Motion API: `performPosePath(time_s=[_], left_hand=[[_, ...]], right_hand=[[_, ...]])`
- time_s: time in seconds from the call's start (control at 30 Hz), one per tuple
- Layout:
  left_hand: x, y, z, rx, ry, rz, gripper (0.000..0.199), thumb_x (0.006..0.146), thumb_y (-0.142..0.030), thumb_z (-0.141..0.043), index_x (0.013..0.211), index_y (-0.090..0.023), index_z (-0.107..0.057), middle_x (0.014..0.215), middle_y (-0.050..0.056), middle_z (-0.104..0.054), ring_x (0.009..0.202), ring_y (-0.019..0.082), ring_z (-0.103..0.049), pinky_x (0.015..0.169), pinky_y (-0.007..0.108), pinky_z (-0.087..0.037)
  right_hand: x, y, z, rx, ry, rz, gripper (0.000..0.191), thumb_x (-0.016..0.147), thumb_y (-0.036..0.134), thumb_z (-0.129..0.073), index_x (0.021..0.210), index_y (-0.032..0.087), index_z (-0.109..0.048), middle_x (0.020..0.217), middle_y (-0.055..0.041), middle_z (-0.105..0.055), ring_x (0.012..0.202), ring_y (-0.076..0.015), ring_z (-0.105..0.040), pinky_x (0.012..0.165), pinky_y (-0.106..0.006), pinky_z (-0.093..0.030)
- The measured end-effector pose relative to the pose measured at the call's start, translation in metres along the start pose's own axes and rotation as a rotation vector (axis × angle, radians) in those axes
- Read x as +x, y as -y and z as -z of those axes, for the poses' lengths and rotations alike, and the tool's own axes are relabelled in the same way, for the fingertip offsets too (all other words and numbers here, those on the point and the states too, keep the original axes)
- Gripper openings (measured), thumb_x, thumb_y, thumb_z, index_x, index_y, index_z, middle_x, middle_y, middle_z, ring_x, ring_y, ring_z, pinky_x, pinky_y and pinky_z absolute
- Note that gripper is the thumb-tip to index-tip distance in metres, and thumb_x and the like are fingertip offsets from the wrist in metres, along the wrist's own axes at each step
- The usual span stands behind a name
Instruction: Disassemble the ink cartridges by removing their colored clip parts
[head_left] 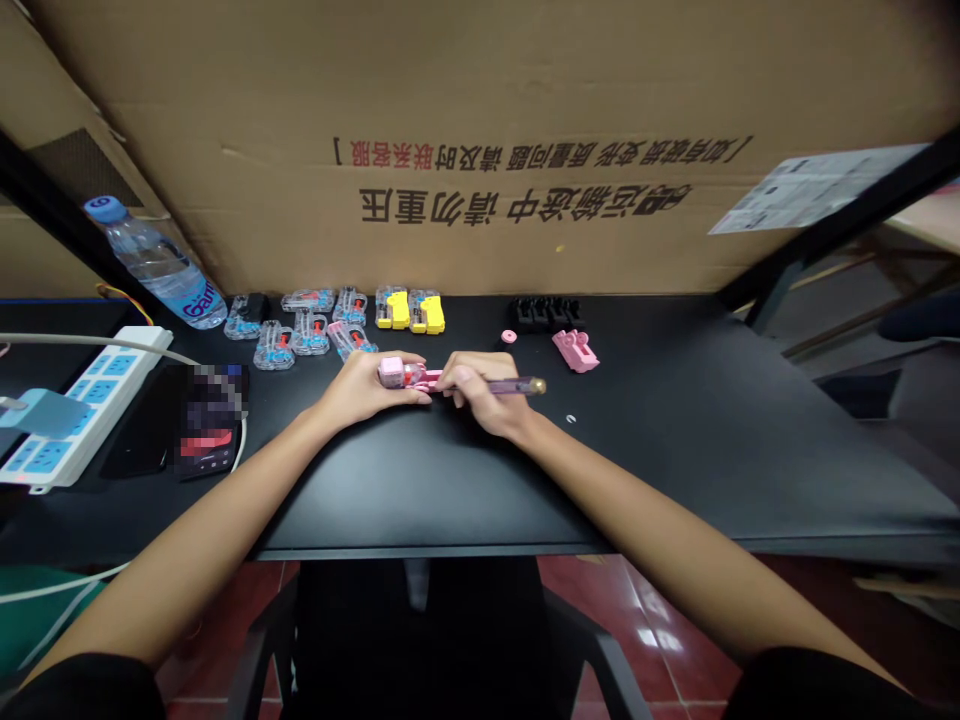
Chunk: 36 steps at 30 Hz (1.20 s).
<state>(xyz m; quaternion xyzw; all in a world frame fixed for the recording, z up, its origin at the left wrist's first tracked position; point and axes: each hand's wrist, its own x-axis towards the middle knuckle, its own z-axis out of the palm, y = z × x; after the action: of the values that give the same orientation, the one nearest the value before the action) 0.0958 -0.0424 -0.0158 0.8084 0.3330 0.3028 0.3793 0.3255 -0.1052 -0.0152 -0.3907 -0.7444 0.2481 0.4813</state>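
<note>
My left hand (367, 390) is closed around a small pink-and-clear plastic case (393, 373) above the table. Reddish parts show through its clear side. In my right hand (484, 390) is a slim screwdriver (516, 386) with a translucent purplish handle and a gold end, lying almost level. Its other end points at the pink case; my fingers hide the tip. Both hands are nearly touching. Just behind them lie several clear cases with blue and red parts (310, 332). Farther right are a pink plastic housing (576, 351) and a small pink roll (508, 337).
Two yellow-and-clear cases (426, 312) and a row of black plastic parts (546, 314) lie along the cardboard (480, 90). A white fragment (571, 419) rests right of my hands. At left are a water bottle (161, 265), power strip (94, 400) and dark phone (139, 425).
</note>
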Motion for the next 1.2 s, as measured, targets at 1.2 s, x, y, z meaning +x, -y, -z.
performPosePath(time_s=[1.2], left_hand=[[-0.006,-0.009,0.002,-0.065,0.124,-0.011,0.055,0.084,-0.038,-0.086,0.135,-0.018,-0.076,0.118,0.008,-0.085,0.097,0.023,-0.081,0.09,0.032,-0.062]], right_hand=[[0.014,-0.025,0.042,-0.47,0.21,-0.15,0.026,0.102,0.042,-0.068,0.089,0.02,-0.072,0.072,-0.0021,-0.07,0.061,-0.0163,-0.058,0.071,-0.032,-0.039]])
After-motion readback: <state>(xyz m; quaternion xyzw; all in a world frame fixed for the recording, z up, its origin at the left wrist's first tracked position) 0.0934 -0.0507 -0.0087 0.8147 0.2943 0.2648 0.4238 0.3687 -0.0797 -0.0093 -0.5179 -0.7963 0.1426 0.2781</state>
